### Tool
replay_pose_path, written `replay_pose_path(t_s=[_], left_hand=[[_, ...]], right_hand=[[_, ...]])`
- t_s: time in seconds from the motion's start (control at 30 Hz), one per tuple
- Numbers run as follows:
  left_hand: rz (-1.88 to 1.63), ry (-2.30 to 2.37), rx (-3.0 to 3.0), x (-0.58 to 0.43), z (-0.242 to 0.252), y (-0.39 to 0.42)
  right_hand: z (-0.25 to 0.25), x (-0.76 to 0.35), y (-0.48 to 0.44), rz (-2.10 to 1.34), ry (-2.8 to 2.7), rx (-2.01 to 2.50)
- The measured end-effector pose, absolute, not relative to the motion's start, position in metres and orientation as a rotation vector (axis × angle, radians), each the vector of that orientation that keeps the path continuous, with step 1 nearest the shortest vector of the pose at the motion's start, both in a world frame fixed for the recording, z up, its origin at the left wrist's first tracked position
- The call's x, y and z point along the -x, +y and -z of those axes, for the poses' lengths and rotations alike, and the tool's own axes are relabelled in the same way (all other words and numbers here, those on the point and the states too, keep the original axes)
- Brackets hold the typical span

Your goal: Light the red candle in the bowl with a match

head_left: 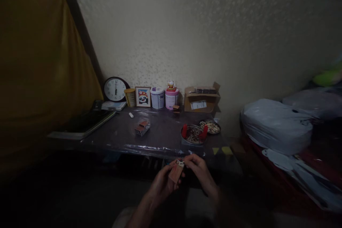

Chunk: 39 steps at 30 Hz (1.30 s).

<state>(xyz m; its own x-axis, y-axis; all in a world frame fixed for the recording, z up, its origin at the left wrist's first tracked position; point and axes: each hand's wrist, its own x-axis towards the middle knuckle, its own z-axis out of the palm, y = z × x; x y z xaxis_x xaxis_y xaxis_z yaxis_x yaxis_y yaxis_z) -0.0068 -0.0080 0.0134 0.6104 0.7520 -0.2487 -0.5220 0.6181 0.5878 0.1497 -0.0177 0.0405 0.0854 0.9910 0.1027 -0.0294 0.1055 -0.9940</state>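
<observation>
My left hand (163, 180) is wrapped round a small reddish-brown matchbox (175, 173), held tilted in front of the table's near edge. Pale matchsticks (180, 163) show at its open upper end. My right hand (199, 169) is closed in a pinch at that end, its fingertips on a pale stick; the exact grip is small and dim. Beyond the hands stands a round dish (194, 139) with dark-tipped bits and two red candle-like objects. Behind it sits another round dish (211, 127) of pale matchsticks. More matchboxes (142, 128) lie left of centre on the table.
A plastic-covered table (162, 135) stands against the wall. Along its back are a clock (115, 89), a framed panda picture (143, 97), tins (157, 98) and an open cardboard box (201, 101). White bags (276, 124) lie at right; a yellow curtain (45, 60) hangs at left.
</observation>
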Motion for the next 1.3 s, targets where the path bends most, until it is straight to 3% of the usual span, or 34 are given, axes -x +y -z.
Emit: replay_pose_path(t_s=[0.33, 0.7, 1.3], left_hand=[[-0.796, 0.463, -0.473, 0.009, -0.013, -0.007], [-0.978, 0.350, -0.343, 0.010, -0.017, -0.006], [-0.939, 0.301, -0.348, 0.010, -0.024, -0.007]], right_hand=[[-0.036, -0.155, -0.015, -1.164, -0.883, 0.988], [-0.028, -0.141, -0.024, -0.511, -1.640, 1.154], [-0.016, -0.138, -0.025, -0.353, -1.861, 1.144]])
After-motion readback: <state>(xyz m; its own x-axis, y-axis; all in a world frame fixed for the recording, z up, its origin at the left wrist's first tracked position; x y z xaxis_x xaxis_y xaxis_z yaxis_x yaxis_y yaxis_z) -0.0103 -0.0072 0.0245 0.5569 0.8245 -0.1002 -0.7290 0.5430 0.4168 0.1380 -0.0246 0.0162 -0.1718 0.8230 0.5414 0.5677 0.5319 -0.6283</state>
